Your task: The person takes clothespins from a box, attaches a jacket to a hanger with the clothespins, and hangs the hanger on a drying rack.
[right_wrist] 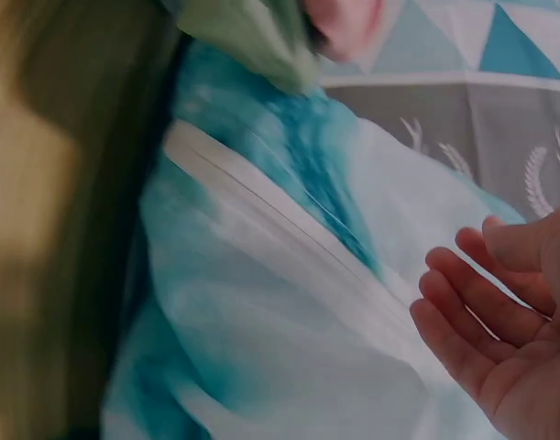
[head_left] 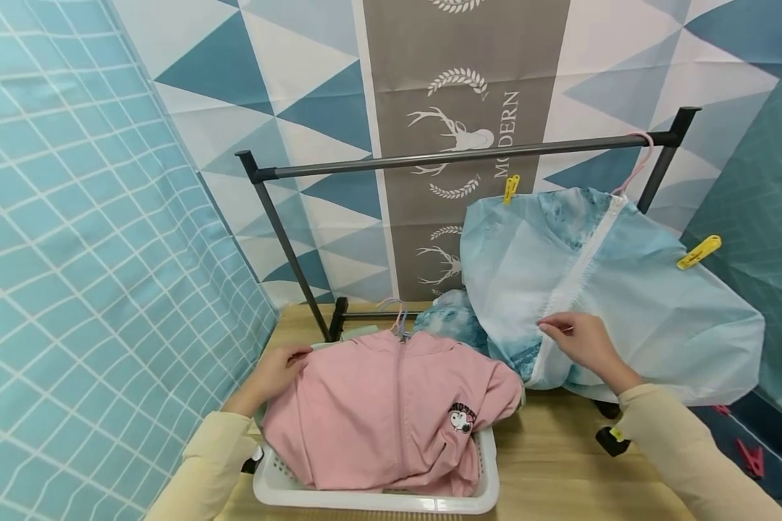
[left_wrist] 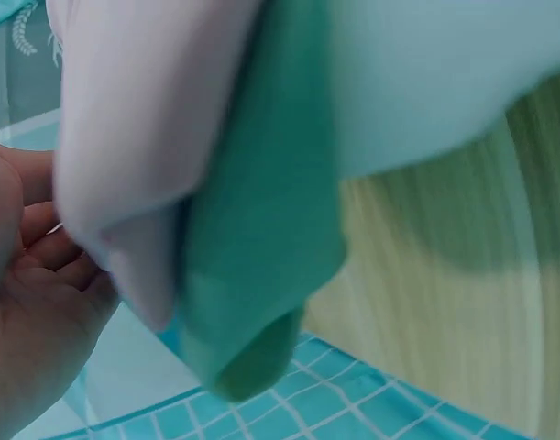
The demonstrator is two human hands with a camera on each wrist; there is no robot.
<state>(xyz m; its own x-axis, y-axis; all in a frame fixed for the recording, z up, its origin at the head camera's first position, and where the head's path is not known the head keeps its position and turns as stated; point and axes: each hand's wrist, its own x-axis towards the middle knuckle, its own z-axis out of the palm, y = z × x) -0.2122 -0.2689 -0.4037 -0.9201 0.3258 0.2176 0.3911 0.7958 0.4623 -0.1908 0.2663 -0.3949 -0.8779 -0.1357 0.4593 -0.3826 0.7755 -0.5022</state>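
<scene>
A pink zip-up jacket [head_left: 365, 405] with a cartoon patch lies over a white basket [head_left: 456, 504]. At its upper left shoulder is my left hand [head_left: 280, 373], touching the cloth; its fingertips are hidden behind the fabric in the left wrist view. Green cloth [left_wrist: 261, 229] shows beneath the pink. A blue-and-white zip jacket [head_left: 678, 311] hangs by a pink hanger [head_left: 640, 163] at the rack's right end. Yellow clothespins [head_left: 511, 189] sit on both its shoulders. In front of its white zip strip is my right hand [right_wrist: 509, 321], fingers loosely bent, holding nothing.
The dark metal rack [head_left: 430, 159] spans the back of the wooden surface [head_left: 534, 470]. Hanger hooks [head_left: 400, 318] stick up from the pink jacket's neck. A dark blue bin [head_left: 723, 427] with red clothespins [head_left: 749, 457] is at right. Blue checked cloth [head_left: 91, 253] covers the left side.
</scene>
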